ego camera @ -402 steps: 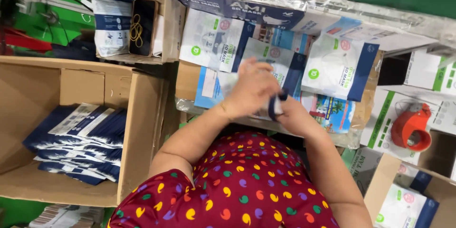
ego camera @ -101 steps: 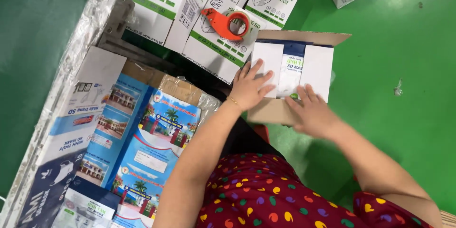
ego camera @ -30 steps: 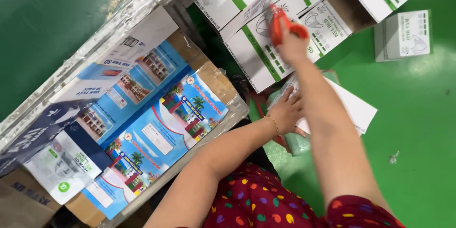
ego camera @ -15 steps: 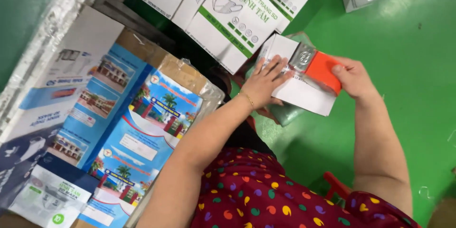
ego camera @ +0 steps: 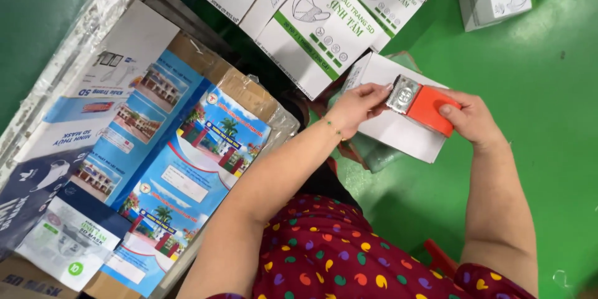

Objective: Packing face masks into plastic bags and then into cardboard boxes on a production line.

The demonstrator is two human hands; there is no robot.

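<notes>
Now, field notes
Dispenser: orange tape dispenser, metal blade end toward left hand, resting on white box
Right hand: closed round orange body, thumb on top, gripping from far side
Left hand: fingertips at metal end and on box top, flat, not gripping; whether pinching tape cannot tell
Long axis: running hand to hand across box lid, blade end slightly higher in picture
Bearing: dispenser directly between hands, right hand carrying, left hand just beside blade
Nearer hand: right, in full contact; left only touching at tip
Box: in front of lap, over green floor, below printed cartons
Aside: blue packs stacked at left, apart from both hands
Change from half second back: same grip and same box, dispenser a little further along lid; one second back, right hand up at cartons fetching it
</notes>
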